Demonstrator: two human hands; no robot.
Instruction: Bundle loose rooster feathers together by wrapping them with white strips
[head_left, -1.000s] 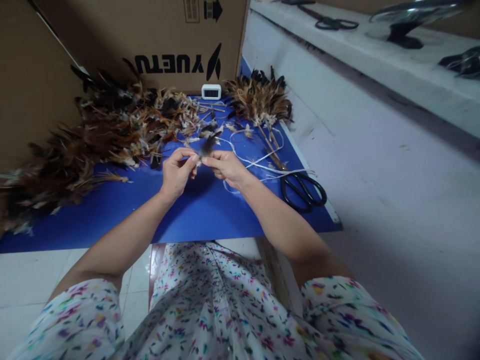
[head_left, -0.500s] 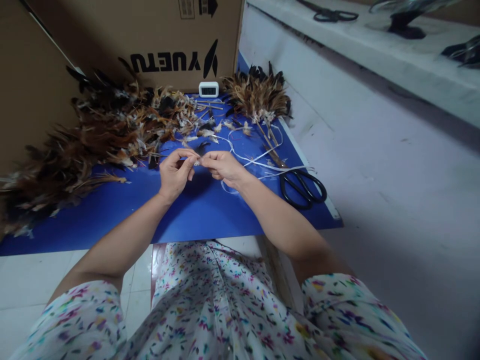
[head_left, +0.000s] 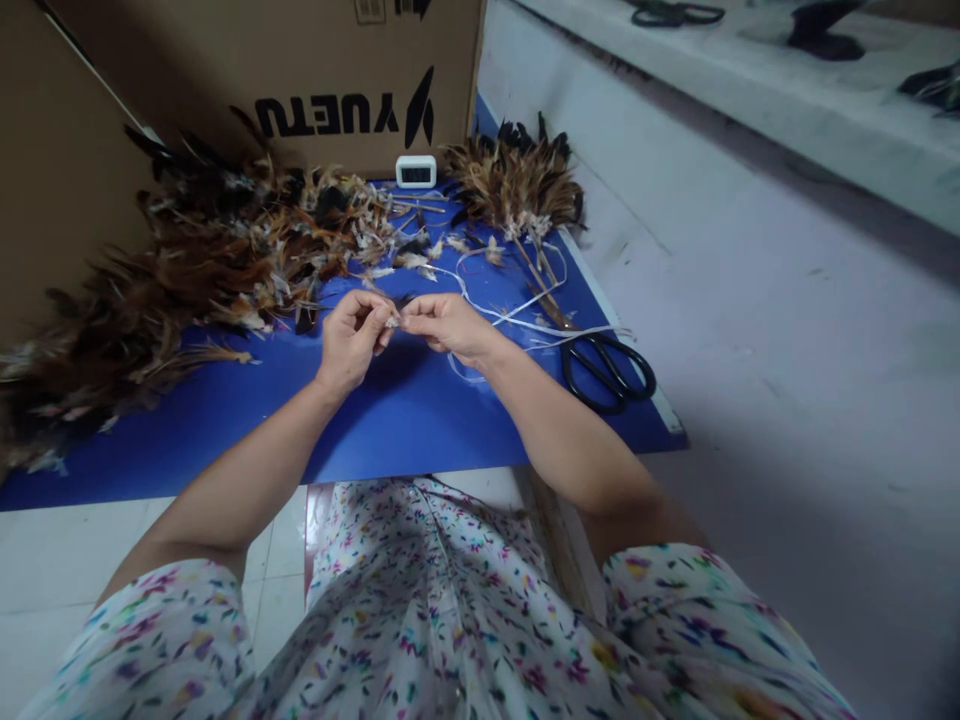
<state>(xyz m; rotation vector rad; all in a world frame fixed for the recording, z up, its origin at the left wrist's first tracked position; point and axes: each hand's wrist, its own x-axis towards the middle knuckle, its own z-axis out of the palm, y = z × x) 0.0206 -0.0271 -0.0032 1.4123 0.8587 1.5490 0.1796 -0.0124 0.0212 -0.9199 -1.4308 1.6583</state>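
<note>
Near the middle of the blue table, my left hand is closed in a pinch on a small feather piece, its pale end showing at the fingertips. My right hand meets it from the right, thumb and forefinger pressed together at the same piece. Whether the right fingers grip the feather or something thin on it is too small to tell. Dark feather tips show just beyond the fingers. White string lies in loops behind and right of my right hand.
A long heap of brown and black feathers covers the left and back. A feather bundle on sticks lies back right, black-handled scissors at the right edge. A white clock stands before a cardboard box.
The view has shifted slightly, so the background sits a little higher. Both hands stay together, and more of the pale feather end shows at the left fingertips.
</note>
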